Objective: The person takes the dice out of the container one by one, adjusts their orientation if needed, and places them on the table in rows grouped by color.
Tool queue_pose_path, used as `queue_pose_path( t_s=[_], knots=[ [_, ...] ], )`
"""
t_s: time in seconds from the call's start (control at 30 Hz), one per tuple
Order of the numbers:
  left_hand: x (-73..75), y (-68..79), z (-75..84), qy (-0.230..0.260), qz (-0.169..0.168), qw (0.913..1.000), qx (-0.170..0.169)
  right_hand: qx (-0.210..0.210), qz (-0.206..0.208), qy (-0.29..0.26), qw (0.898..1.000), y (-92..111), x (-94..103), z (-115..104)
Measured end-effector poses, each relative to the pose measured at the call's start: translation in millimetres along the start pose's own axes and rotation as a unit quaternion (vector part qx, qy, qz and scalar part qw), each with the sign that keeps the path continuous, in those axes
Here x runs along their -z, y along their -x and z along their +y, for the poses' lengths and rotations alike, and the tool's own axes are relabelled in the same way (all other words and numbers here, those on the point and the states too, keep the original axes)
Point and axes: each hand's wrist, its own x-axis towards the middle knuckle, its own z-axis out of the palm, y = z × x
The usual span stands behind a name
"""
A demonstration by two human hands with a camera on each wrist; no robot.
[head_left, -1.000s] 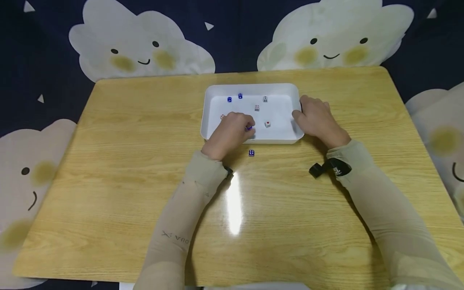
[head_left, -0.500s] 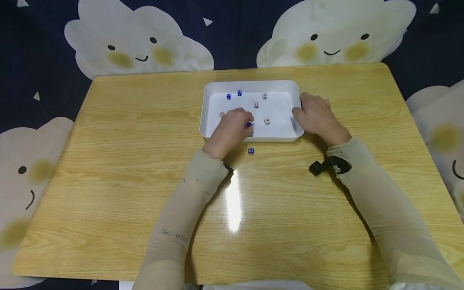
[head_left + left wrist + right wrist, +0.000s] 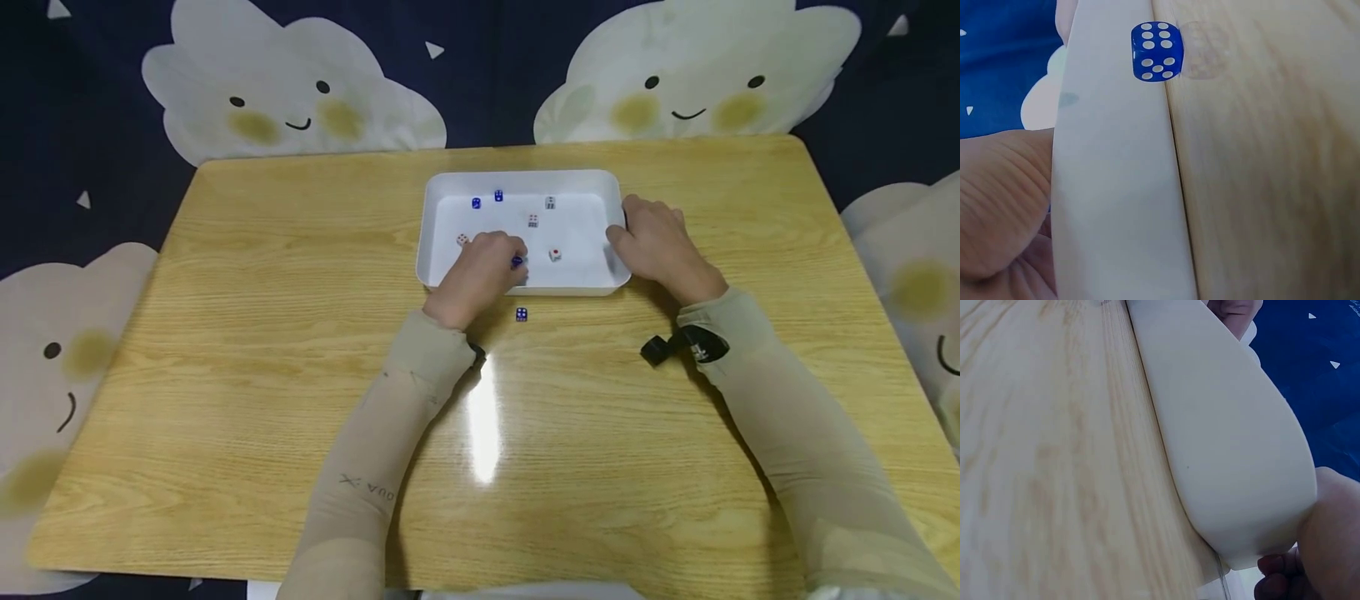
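A shallow white tray stands on the table. Reaching over its near wall, my left hand pinches a blue die low inside it, partly hidden by the fingers. My right hand grips the tray's right end, thumb over the rim. Two blue dice lie toward the back of the tray. Several white dice are scattered in it, one beside my left hand. Another blue die sits on the table before the tray; the left wrist view shows this die close up.
The wooden table extends on all sides of the tray. A dark curtain with cloud prints hangs behind it. Each wrist wears a black camera mount on a strap.
The blue die between my left fingers has turned slightly. Both hands, the tray and the other dice stay in place; the head view shifts a little.
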Motion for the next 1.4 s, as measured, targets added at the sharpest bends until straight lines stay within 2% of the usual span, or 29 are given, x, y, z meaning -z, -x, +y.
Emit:
queue_pose_path(
  t_s=[0.53, 1.13, 1.4],
  knots=[
    [-1.6, -4.4, 3.6, -0.002, 0.004, 1.0, -0.003, 0.001, 0.004, 0.004, 1.0, 0.6, -0.2, 1.6],
    [-1.5, -3.7, 4.7, 0.002, -0.003, 0.9999, 0.011, 0.002, 0.01, 0.0, 1.0, 1.4, -1.4, 0.9],
    [2.0, 0.8, 5.0, -0.028, 0.02, 0.9994, -0.007, 0.003, 0.007, -0.002, 1.0, 1.7, -0.6, 0.5]
  ],
)
